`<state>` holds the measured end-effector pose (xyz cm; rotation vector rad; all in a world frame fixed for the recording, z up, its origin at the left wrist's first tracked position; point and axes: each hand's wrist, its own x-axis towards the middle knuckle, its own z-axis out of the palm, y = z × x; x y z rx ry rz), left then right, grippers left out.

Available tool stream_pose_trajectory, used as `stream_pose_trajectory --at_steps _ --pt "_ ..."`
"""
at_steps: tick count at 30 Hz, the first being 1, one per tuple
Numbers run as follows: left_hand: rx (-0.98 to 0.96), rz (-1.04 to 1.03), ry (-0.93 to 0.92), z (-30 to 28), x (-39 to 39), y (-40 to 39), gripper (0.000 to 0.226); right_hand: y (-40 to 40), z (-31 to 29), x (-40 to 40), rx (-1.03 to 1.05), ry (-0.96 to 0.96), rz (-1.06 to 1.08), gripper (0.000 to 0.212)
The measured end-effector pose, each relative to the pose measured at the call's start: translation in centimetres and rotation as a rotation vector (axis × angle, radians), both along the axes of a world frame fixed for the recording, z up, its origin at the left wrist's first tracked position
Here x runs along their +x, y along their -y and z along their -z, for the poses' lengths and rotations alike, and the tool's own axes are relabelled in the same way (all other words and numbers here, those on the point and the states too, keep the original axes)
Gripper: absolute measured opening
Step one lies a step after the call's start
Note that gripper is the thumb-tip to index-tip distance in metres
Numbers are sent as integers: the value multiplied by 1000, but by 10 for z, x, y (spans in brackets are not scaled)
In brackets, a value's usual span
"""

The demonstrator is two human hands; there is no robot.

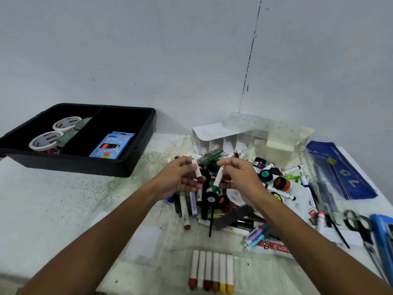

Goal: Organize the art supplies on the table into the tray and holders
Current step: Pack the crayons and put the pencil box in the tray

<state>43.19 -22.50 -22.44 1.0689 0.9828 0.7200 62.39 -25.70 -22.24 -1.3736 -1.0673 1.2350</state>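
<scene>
Left hand point(180, 177) pinching a brown-tipped crayon point(197, 171); right hand point(238, 177) pinching a green-tipped crayon point(217, 180), both raised over the pile of markers and paint pots point(214, 199). Sorting crayons, by the look of it. Next, probably: laying these two beside the row of six crayons point(211, 271) nearer than the pile on the counter point(63, 209). Left of the pile, black tray point(140, 158): tape rolls point(55, 133) in one compartment, neon pencil pack point(111, 144) in the other. Behind the pile, clear divided holder point(265, 133), contents unclear.

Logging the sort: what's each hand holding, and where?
Left hand pinches a brown-tipped crayon by its white wrapper; right hand pinches a green-tipped crayon likewise.
</scene>
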Motion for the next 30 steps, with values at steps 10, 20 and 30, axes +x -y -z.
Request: stream_pose_trajectory --at_steps 10,20,30 --pt "243 236 -337 -5 44 81 18 89 -1 56 -120 75 -190 21" --pt "332 346 -490 21 65 134 16 140 22 62 -91 199 -198 14" --pt "594 329 -663 39 58 140 17 142 39 46 27 543 -224 27"
